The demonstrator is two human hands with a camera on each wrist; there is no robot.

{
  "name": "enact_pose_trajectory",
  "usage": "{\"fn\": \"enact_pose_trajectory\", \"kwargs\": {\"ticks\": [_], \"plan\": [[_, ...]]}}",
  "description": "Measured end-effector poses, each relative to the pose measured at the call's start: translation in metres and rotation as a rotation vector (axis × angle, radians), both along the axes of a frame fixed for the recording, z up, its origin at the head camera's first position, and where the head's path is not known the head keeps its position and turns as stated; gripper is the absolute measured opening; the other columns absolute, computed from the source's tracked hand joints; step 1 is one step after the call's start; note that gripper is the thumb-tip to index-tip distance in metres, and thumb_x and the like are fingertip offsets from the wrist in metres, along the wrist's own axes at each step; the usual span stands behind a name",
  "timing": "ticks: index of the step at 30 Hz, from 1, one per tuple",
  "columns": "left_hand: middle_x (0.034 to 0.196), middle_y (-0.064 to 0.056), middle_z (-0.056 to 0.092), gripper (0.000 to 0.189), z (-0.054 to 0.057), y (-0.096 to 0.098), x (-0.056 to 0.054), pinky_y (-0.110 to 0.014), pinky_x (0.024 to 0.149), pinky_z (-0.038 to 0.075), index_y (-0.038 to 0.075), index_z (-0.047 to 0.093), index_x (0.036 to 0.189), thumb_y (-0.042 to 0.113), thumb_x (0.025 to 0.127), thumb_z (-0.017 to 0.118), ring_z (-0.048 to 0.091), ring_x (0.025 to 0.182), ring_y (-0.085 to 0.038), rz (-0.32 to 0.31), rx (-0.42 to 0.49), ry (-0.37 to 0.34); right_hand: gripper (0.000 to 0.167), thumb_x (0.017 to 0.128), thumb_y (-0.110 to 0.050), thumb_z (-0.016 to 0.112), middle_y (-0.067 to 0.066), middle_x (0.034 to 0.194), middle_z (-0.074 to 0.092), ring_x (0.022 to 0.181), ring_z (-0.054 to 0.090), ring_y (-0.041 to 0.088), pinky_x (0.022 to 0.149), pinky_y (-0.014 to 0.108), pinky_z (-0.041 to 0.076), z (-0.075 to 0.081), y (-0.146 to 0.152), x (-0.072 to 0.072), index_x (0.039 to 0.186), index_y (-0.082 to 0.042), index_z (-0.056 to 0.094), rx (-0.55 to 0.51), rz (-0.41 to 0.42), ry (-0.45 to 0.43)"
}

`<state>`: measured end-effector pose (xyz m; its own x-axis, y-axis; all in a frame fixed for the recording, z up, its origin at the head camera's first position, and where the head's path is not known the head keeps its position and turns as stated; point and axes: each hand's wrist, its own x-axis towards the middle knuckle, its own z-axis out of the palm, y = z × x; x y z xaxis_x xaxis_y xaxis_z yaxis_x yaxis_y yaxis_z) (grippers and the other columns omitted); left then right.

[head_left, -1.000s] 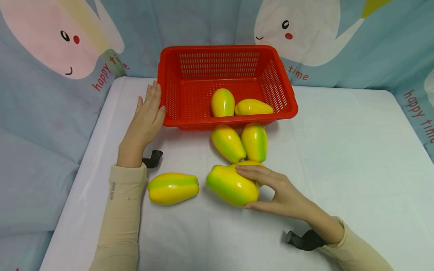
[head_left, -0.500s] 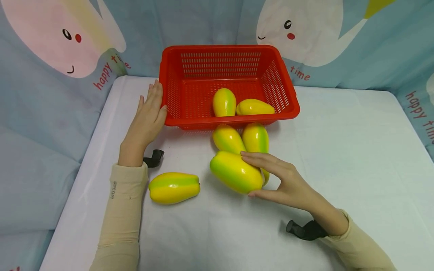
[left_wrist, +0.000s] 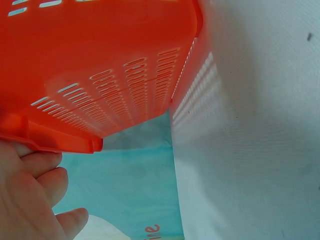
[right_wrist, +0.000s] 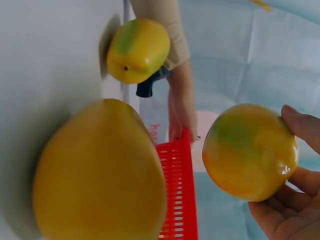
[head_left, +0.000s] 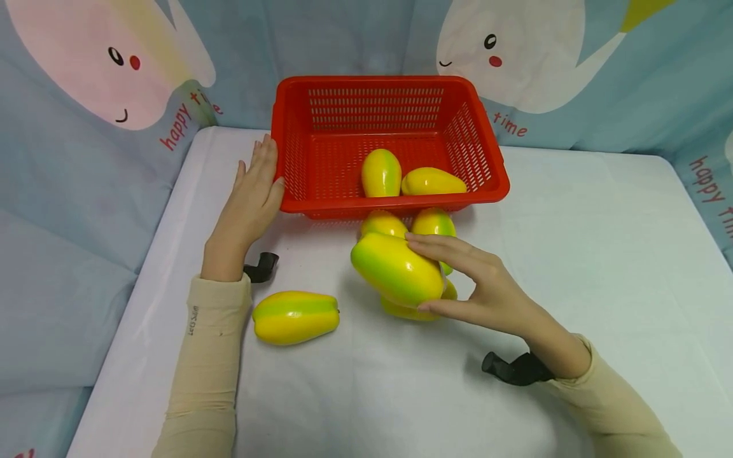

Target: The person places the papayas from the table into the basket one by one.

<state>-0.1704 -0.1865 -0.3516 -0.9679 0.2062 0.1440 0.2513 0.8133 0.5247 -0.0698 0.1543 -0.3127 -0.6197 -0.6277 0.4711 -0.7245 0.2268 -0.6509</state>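
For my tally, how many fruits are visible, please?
7: two fruits in the basket, two before it, one in the right hand, one partly behind that, one near the left sleeve.

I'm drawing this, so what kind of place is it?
Perhaps an indoor play corner: a white cloth-covered table, blue cartoon-printed fabric behind it, and a rectangular red plastic basket.

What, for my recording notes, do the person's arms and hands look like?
The left sleeve and right sleeve are beige; the left bears small dark lettering. Black fittings show at both wrists. The left hand and right hand wear no gloves.
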Motion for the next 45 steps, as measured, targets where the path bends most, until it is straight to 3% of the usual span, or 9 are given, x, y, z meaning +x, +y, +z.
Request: {"fn": "enact_pose_trajectory", "kwargs": {"ticks": [11, 21, 26, 30, 36, 40, 45], "plan": [[0.157, -0.001, 0.003, 0.062, 0.001, 0.001, 0.0, -0.045, 0.114, -0.002, 0.009, 0.007, 0.152, 0.027, 0.098, 0.031, -0.001, 0.143, -0.014, 0.01, 0.001, 0.001, 0.064, 0.084, -0.044, 0.066, 0.01, 0.132, 0.056, 0.125, 0.047, 0.023, 0.103, 0.032, 0.038, 0.012, -0.006, -0.017, 0.129, 0.001, 0.055, 0.024, -0.023, 0.017], [0.157, 0.0, 0.002, 0.062, 0.0, 0.001, 0.0, -0.043, 0.114, -0.004, 0.008, 0.006, 0.152, 0.027, 0.098, 0.031, -0.002, 0.143, -0.014, 0.009, 0.007, -0.005, 0.07, 0.08, -0.045, 0.068, 0.01, 0.132, 0.056, 0.124, 0.048, 0.022, 0.103, 0.032, 0.038, 0.014, -0.013, -0.039, 0.13, 0.002, 0.054, 0.021, -0.057, 0.011], [0.157, -0.001, 0.003, 0.062, -0.001, 0.001, 0.0, -0.042, 0.114, -0.004, 0.009, 0.007, 0.152, 0.027, 0.098, 0.032, -0.001, 0.143, -0.014, 0.011, 0.011, 0.0, 0.066, 0.074, -0.02, 0.08, 0.01, 0.133, 0.055, 0.122, 0.049, 0.02, 0.097, 0.03, 0.044, 0.013, -0.016, -0.054, 0.131, 0.002, 0.053, 0.007, -0.081, -0.015], [0.157, -0.002, 0.004, 0.062, -0.002, 0.0, 0.0, -0.043, 0.114, -0.004, 0.009, 0.007, 0.152, 0.027, 0.098, 0.032, -0.001, 0.144, -0.014, 0.014, 0.016, 0.004, 0.071, 0.066, 0.002, 0.082, 0.009, 0.134, 0.054, 0.123, 0.048, 0.018, 0.095, 0.029, 0.046, 0.013, -0.02, -0.062, 0.131, 0.001, 0.053, 0.004, -0.11, -0.033], [0.157, -0.001, 0.003, 0.062, -0.001, 0.0, 0.0, -0.044, 0.114, -0.003, 0.009, 0.007, 0.152, 0.027, 0.098, 0.032, 0.0, 0.144, -0.015, 0.01, 0.014, 0.007, 0.069, 0.067, 0.004, 0.081, 0.011, 0.134, 0.054, 0.121, 0.05, 0.017, 0.094, 0.03, 0.047, 0.013, -0.026, -0.072, 0.13, 0.003, 0.054, 0.0, -0.117, -0.041], [0.157, 0.0, 0.003, 0.062, -0.001, 0.0, 0.0, -0.044, 0.114, -0.003, 0.009, 0.007, 0.152, 0.027, 0.098, 0.032, 0.0, 0.144, -0.014, 0.011, 0.013, 0.008, 0.067, 0.07, 0.003, 0.08, 0.011, 0.132, 0.055, 0.119, 0.052, 0.017, 0.095, 0.034, 0.046, 0.014, -0.03, -0.081, 0.131, 0.003, 0.053, -0.016, -0.119, -0.096], [0.157, 0.0, 0.003, 0.062, -0.001, 0.001, 0.0, -0.044, 0.114, -0.003, 0.009, 0.007, 0.152, 0.027, 0.098, 0.032, 0.0, 0.143, -0.014, 0.014, 0.013, 0.008, 0.063, 0.074, 0.001, 0.077, 0.009, 0.131, 0.055, 0.119, 0.052, 0.016, 0.098, 0.03, 0.043, 0.016, -0.034, -0.094, 0.132, 0.0, 0.052, -0.011, -0.14, -0.155]]}}
